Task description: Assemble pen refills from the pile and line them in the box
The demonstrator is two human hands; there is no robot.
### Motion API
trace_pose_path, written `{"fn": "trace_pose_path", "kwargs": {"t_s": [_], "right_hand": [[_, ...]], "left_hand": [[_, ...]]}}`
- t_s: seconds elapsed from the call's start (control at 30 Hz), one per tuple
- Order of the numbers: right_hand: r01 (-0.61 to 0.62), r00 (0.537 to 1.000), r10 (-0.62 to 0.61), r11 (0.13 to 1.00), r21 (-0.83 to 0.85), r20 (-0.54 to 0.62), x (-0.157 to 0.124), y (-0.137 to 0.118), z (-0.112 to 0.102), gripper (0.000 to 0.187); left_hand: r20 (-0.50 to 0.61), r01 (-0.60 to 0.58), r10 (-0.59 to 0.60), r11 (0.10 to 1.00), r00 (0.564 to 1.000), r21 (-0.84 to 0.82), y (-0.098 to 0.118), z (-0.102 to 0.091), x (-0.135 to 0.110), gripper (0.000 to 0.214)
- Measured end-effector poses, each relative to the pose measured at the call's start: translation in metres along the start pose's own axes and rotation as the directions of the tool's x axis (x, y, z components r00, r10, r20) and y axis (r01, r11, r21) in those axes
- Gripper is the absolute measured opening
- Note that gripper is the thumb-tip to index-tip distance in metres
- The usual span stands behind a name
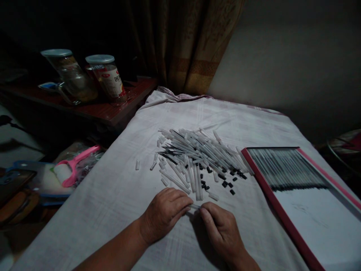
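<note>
Between my two hands is a thin translucent pen (195,206), its middle showing in the gap. My left hand (167,210) is closed around one end, and my right hand (221,229) pinches the other. My fingers hide both ends. Just beyond my hands lies a loose heap of clear pen barrels (197,145), with dark thin refills (169,151) sticking out on its left side. Small black plugs (225,184) are scattered at the heap's near right. Short clear caps (213,196) lie along its front and left edges.
On the right, an open red box (270,205) holds a row of pens (290,169) over white paper. A dark red side table (101,113) at the back left bears a lidded jar (108,81) and a pitcher (72,77). Left of the cloth lies a pink-handled tool (73,165).
</note>
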State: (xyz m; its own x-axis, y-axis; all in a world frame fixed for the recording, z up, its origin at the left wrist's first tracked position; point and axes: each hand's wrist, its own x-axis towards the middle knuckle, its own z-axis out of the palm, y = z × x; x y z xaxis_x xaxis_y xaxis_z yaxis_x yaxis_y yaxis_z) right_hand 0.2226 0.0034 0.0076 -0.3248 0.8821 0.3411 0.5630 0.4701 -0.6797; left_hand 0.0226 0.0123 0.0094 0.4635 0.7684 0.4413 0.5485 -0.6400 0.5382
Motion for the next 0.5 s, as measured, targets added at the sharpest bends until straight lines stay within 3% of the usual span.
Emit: {"fn": "trace_pose_path", "kwargs": {"t_s": [0.1,0.33,0.5], "right_hand": [[0.002,1.0,-0.001,0.998,0.055,-0.009,-0.001,0.0,0.002,0.018],[-0.114,0.993,0.117,0.987,0.117,-0.016,-0.002,0.0,0.003,0.022],[-0.294,0.932,0.336,0.92,0.259,-0.136,-0.004,0.008,0.0,0.026]], "left_hand": [[0.034,0.007,-0.006,1.0,0.999,-0.015,0.0,0.0,0.0,0.016],[0.091,0.008,-0.011,0.999,0.996,0.043,-0.005,-0.003,0.001,0.016],[-0.035,0.026,-0.02,0.984,0.999,0.173,-0.031,-0.025,0.0,0.017]]}}
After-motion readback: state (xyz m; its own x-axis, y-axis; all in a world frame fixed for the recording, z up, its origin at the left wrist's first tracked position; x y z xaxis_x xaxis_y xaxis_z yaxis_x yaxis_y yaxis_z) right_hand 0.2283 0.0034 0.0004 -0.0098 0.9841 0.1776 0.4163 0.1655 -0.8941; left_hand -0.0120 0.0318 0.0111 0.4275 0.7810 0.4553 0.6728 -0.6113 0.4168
